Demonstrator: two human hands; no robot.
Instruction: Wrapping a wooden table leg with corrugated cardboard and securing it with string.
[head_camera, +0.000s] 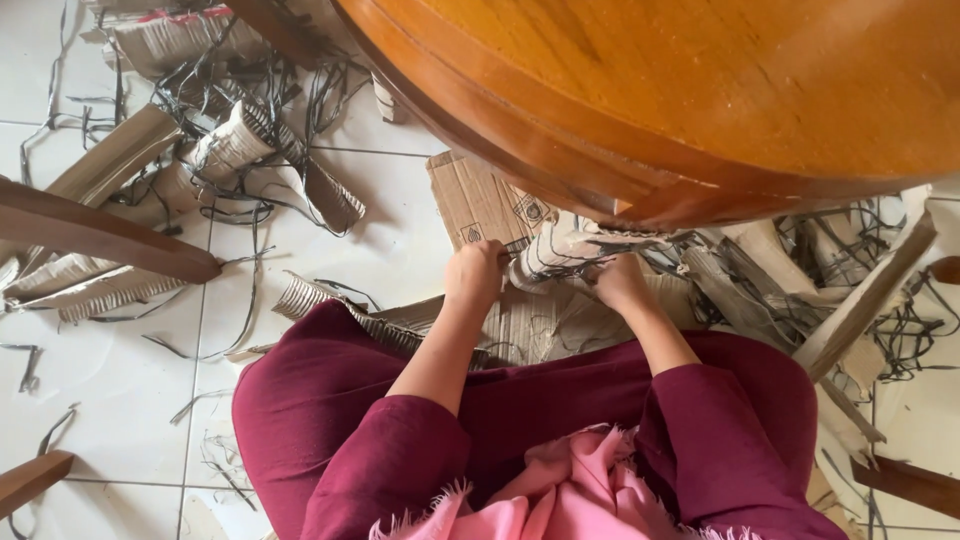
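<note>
My left hand (474, 272) and my right hand (622, 283) both grip a rolled, shredded piece of corrugated cardboard (552, 250), held between them above my lap. The roll's far end disappears under the rim of a round wooden table (620, 120). A flat cardboard sheet (478, 205) with printed symbols lies on the floor just beyond my left hand. More torn cardboard (530, 325) rests across my knees, which are covered in dark red cloth. My sleeves are the same dark red, and a pink fringed cloth lies over my lap.
Torn cardboard strips (250, 150) and thin dark shreds litter the white tiled floor (120, 390) to the left and right. A wooden chair leg (100, 235) crosses the left side; another wooden piece (30, 480) shows at bottom left, one more (915, 485) at bottom right.
</note>
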